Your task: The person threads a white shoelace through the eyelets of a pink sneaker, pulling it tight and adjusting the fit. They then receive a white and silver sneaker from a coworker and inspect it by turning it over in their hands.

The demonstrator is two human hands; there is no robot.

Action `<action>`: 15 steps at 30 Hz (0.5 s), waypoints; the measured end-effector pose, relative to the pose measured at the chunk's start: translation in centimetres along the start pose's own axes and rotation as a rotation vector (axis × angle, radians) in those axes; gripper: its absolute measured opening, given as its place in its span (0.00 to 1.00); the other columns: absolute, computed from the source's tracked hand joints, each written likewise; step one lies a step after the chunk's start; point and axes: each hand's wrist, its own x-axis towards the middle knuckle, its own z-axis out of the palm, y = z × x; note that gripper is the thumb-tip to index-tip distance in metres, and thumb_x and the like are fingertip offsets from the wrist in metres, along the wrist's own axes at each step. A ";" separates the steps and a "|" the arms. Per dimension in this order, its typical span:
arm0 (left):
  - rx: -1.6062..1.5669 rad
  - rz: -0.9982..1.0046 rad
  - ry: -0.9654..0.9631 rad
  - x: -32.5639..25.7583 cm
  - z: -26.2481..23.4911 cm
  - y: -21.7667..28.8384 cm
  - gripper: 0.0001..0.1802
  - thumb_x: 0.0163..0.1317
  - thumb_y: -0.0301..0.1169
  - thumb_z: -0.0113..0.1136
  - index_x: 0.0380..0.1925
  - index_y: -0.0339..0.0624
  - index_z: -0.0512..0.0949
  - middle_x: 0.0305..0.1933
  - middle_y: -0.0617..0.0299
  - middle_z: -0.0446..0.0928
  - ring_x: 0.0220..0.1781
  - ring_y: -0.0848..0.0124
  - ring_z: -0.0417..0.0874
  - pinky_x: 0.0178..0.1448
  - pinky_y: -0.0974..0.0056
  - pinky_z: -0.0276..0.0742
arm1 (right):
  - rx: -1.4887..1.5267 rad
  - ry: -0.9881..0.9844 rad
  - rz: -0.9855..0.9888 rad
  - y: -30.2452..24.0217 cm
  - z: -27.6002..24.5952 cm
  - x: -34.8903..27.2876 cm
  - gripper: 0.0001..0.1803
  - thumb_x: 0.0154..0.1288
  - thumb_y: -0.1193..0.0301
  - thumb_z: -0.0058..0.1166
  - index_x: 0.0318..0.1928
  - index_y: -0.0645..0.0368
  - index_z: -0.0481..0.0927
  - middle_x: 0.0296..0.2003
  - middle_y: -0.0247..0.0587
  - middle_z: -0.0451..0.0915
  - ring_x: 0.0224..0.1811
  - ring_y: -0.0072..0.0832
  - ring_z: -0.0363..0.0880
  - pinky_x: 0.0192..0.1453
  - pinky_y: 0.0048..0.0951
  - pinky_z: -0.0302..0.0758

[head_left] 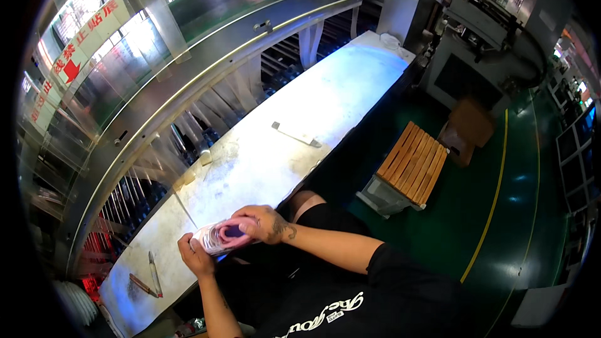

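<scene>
A thick stack of thin printed sheets or bags [217,238], white with pink and purple, is bent into a curve at the near edge of a long white worktable [275,150]. My left hand [195,255] grips the stack from below at its left end. Over the top right end curls my right hand [263,223], pressing the stack down. Both forearms come in from the lower edge.
A flat metal bar [295,134] lies mid-table. Two pen-like tools [149,277] lie at the table's near left end. Behind the table runs a machine with clear hanging strips [206,112]. On the green floor stand a slatted wooden stool [413,164] and a cardboard box [469,124].
</scene>
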 end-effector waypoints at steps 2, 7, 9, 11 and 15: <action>-0.011 -0.029 -0.016 0.1 -0.2 0.1 0.19 0.79 0.40 0.51 0.47 0.31 0.78 0.45 0.46 0.79 0.48 0.52 0.80 0.58 0.52 0.76 | 0.038 -0.004 0.071 -0.7 -0.3 0.5 0.27 0.75 0.51 0.54 0.56 0.62 0.86 0.49 0.54 0.88 0.53 0.43 0.89 0.59 0.38 0.82; 0.019 0.040 -0.061 -1.2 -2.4 0.6 0.18 0.78 0.38 0.51 0.47 0.31 0.78 0.46 0.45 0.79 0.49 0.51 0.80 0.59 0.52 0.76 | -0.094 -0.001 0.103 -1.4 1.7 -0.6 0.27 0.74 0.51 0.54 0.56 0.62 0.86 0.47 0.54 0.89 0.48 0.44 0.90 0.56 0.38 0.83; 0.045 0.002 -0.050 -0.8 -1.4 0.6 0.17 0.77 0.37 0.51 0.45 0.31 0.78 0.45 0.45 0.79 0.49 0.51 0.80 0.58 0.52 0.76 | -0.001 0.028 0.136 -0.7 1.6 -0.6 0.28 0.72 0.50 0.53 0.55 0.63 0.86 0.46 0.55 0.89 0.48 0.46 0.90 0.57 0.41 0.82; 0.000 -0.041 -0.050 -0.7 -1.0 0.7 0.16 0.77 0.36 0.52 0.46 0.31 0.78 0.45 0.45 0.79 0.48 0.51 0.80 0.58 0.51 0.76 | 0.030 0.095 0.089 -0.2 1.4 -0.7 0.28 0.73 0.50 0.53 0.55 0.63 0.85 0.46 0.55 0.89 0.48 0.45 0.90 0.57 0.40 0.82; 0.000 -0.019 -0.017 0.1 -0.3 1.0 0.15 0.77 0.35 0.51 0.46 0.31 0.78 0.45 0.45 0.79 0.48 0.52 0.80 0.58 0.52 0.76 | -0.011 0.056 0.046 0.0 0.8 0.2 0.26 0.73 0.50 0.54 0.52 0.62 0.85 0.43 0.54 0.89 0.46 0.46 0.90 0.53 0.41 0.83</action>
